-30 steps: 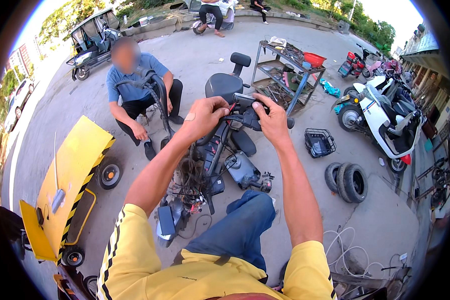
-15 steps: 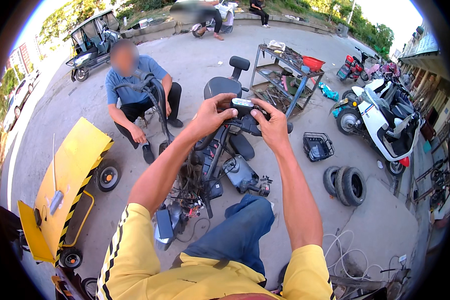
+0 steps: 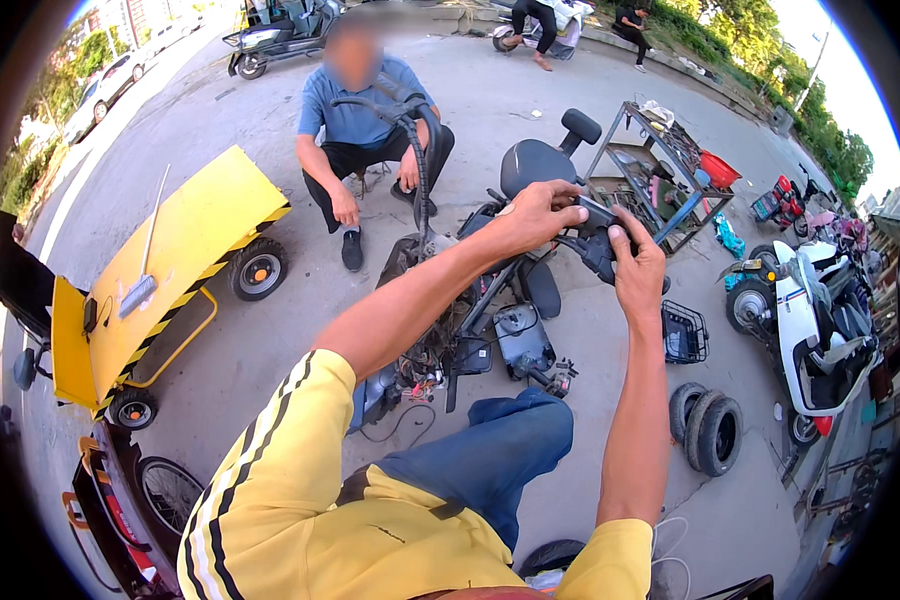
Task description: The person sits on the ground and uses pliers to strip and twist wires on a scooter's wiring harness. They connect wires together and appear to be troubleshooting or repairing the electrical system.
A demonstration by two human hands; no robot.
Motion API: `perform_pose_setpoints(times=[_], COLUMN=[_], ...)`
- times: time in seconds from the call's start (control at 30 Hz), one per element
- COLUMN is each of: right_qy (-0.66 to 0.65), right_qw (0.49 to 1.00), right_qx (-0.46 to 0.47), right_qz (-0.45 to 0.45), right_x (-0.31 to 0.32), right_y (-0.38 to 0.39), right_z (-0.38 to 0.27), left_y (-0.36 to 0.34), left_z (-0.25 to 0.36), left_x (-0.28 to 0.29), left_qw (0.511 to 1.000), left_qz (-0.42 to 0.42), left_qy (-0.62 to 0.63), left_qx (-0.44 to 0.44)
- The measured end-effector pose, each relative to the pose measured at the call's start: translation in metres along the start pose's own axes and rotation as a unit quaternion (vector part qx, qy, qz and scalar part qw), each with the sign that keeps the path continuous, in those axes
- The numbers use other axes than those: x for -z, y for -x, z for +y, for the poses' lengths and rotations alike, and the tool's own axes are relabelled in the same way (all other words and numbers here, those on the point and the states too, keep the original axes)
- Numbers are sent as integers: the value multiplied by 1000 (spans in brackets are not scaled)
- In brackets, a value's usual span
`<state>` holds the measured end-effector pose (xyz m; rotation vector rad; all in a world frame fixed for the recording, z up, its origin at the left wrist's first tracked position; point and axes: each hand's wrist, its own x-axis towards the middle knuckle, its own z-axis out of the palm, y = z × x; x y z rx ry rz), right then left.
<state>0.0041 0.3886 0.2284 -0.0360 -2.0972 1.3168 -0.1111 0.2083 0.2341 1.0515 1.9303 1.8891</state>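
Observation:
Between my two hands is a small black display unit (image 3: 598, 214), tilted so that its face is hard to see. My left hand (image 3: 542, 214) pinches its left side with thumb and fingers. On its right side the fingers and thumb of my right hand (image 3: 638, 260) are closed. Just below the unit is a black handlebar part (image 3: 592, 254), partly hidden by my hands. Beneath my arms stands a stripped electric scooter frame (image 3: 488, 298) with a black seat (image 3: 538, 166) and a tangle of wires (image 3: 410, 368) near my leg.
A person in a blue shirt (image 3: 365, 125) sits ahead, behind a bent handlebar (image 3: 422, 150). A yellow cart (image 3: 195, 225) stands left. At right are a tool rack (image 3: 660, 175), a black basket (image 3: 684, 333), stacked tyres (image 3: 718, 437) and a white scooter (image 3: 792, 335).
The view has turned left, so the surroundings sit further right in the picture. The display unit's face has tilted out of sight. Both hands stay on the unit.

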Motion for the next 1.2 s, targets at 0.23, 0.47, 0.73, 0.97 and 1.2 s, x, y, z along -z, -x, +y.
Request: perform_pose_setpoints(times=[0.23, 0.47, 0.73, 0.97, 1.2], right_qy=[-52, -23, -111, -105, -173], right_qw=[995, 964, 987, 984, 962], right_qx=[49, 196, -117, -144, -198], right_qz=[64, 177, 20, -12, -70], right_x=[2, -48, -185, -211, -228], right_y=[3, 103, 259, 298, 302], right_z=[3, -46, 39, 60, 73], left_y=[73, 210, 311, 304, 302], left_z=[14, -52, -139, -151, -135], left_x=[47, 147, 126, 106, 113], left_qw=[988, 955, 919, 937, 916], left_qz=[96, 256, 239, 230, 258], left_qy=[-51, -128, -122, -39, -158], left_qx=[-111, 77, 289, 261, 264])
